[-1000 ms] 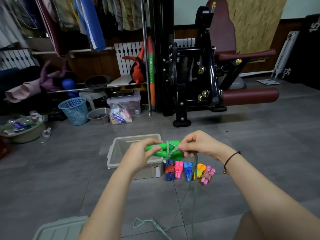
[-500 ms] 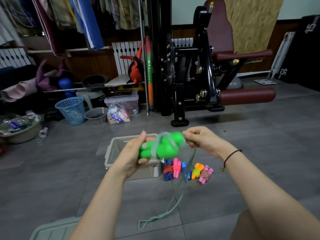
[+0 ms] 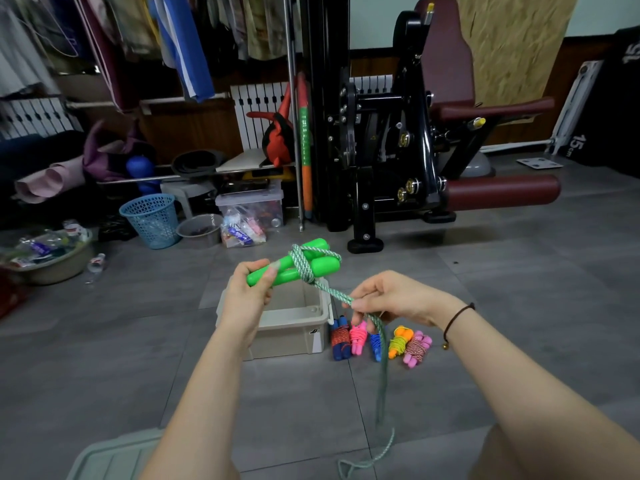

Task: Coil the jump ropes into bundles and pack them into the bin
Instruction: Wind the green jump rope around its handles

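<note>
My left hand point(image 3: 250, 295) grips the two bright green handles point(image 3: 323, 265) of a jump rope, held together and tilted up to the right. Several turns of its green-white cord point(image 3: 300, 266) are wound round the handles. My right hand point(image 3: 391, 297) pinches the cord below the handles; the rest hangs down to a loop on the floor point(image 3: 367, 460). Under my hands stands an open beige bin point(image 3: 298, 329). Several coiled rope bundles lie right of the bin: red-blue point(image 3: 340, 339), pink point(image 3: 358, 337), blue point(image 3: 375, 344), orange point(image 3: 400, 341), pink-white point(image 3: 417, 348).
A pale green bin lid point(image 3: 114, 457) lies at the lower left edge. Behind the bin stand a black and maroon gym machine point(image 3: 415, 140), a blue mesh basket point(image 3: 152, 220), a grey bowl point(image 3: 199, 230) and a clear storage box point(image 3: 251, 206). Grey floor tiles surround the bin.
My left hand raised the handles and tilted them up to the right. My right hand dropped lower, pulling the cord down, and more turns sit round the handles.
</note>
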### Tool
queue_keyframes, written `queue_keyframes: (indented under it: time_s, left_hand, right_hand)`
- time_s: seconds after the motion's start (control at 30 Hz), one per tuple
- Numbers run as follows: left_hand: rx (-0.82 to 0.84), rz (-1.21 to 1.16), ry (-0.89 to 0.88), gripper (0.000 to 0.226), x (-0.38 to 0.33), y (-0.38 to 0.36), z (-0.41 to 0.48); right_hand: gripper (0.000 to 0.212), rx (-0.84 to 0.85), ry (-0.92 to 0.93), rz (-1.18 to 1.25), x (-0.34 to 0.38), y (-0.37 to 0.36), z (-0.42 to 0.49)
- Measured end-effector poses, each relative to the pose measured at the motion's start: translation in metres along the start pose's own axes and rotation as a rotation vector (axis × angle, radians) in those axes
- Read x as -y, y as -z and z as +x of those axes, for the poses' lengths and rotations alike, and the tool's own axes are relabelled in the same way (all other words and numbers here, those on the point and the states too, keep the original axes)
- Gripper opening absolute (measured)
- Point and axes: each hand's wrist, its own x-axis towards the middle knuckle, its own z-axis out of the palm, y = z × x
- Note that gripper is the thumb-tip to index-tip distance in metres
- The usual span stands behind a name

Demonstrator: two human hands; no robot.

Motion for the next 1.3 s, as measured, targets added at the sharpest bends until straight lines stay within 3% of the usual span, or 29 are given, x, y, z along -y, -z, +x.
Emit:
queue_keyframes:
  time_s: [0.17, 0.3, 0.43, 0.6, 0.67, 0.77, 0.9, 0.97, 1.07, 1.17, 1.3]
  left_hand:
    - [0.002, 0.588, -0.203, 0.009, -0.003, 0.007, -0.001]
    - [0.270, 0.658, -0.264, 0.016, -0.006, 0.000, -0.008]
    - [0.498, 0.682, -0.272, 0.024, -0.007, -0.008, -0.010]
    - [0.651, 0.657, -0.297, 0.017, -0.009, -0.022, -0.019]
    - [0.699, 0.575, -0.254, 0.014, -0.013, -0.025, -0.021]
    - [0.780, 0.248, -0.077, 0.017, -0.019, -0.026, -0.026]
    - [0.703, -0.197, 0.035, 0.015, -0.018, -0.022, -0.023]
    - [0.652, -0.389, 0.057, 0.037, -0.017, -0.021, -0.021]
    - [0.422, -0.575, 0.090, 0.054, -0.017, -0.022, -0.019]
    - [0.159, -0.670, 0.096, 0.030, -0.016, -0.018, -0.010]
    - [-0.030, -0.562, 0.074, 0.008, -0.011, -0.009, -0.003]
  right_hand:
    - [0.025, 0.068, 0.019, 0.015, 0.008, -0.007, -0.001]
    - [0.014, -0.102, 0.091, 0.000, 0.007, -0.003, 0.001]
    - [0.021, -0.259, 0.130, -0.049, 0.005, -0.004, 0.004]
    - [0.023, -0.414, 0.143, -0.070, -0.001, -0.004, 0.013]
    - [0.024, -0.471, 0.140, -0.041, -0.003, -0.001, 0.014]
    - [0.027, -0.446, 0.148, -0.021, -0.003, 0.001, 0.011]
    - [0.042, -0.414, 0.187, 0.061, 0.001, 0.002, 0.008]
    - [0.042, -0.426, 0.178, 0.129, -0.002, 0.001, 0.013]
    - [0.034, -0.418, 0.146, 0.173, -0.013, 0.002, 0.015]
    - [0.026, -0.341, 0.098, 0.093, -0.024, 0.004, 0.012]
    - [0.024, -0.216, 0.055, -0.059, -0.031, -0.009, 0.010]
